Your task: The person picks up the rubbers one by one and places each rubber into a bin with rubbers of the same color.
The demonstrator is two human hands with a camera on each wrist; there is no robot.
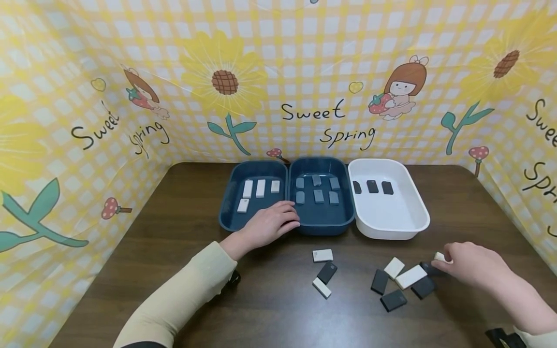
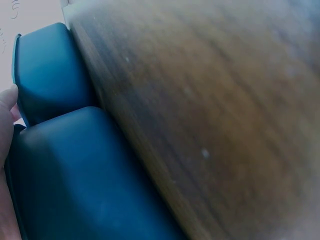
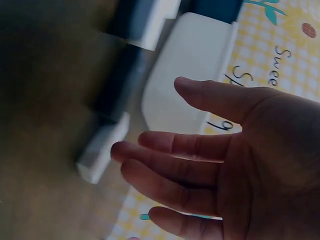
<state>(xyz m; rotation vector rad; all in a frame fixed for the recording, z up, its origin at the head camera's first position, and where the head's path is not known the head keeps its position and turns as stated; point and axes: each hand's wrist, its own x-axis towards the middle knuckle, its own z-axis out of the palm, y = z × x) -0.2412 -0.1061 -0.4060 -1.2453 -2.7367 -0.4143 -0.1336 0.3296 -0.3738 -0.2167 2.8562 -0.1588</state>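
My left hand (image 1: 271, 224) rests over the adjoining rims of the left blue tray (image 1: 226, 212) and the middle blue tray (image 1: 324, 229), fingers relaxed. In the left wrist view, part of this hand (image 2: 6, 130) shows beside the trays' outer walls. On the right, my right hand (image 1: 476, 263) reaches over a loose group of blocks, its fingertips right at a small white block (image 1: 439, 257). In the right wrist view, the thumb stands apart from the loosely bent fingers (image 3: 170, 165), and the white block (image 3: 102, 150) lies just beyond the fingertips.
Several black and white blocks, including a long white one (image 1: 411, 277), lie near the right hand. Three more, one of them black (image 1: 327, 272), lie mid-table. White blocks sit in the left tray, blue-grey ones in the middle tray, black ones in the white tray (image 1: 391, 220).
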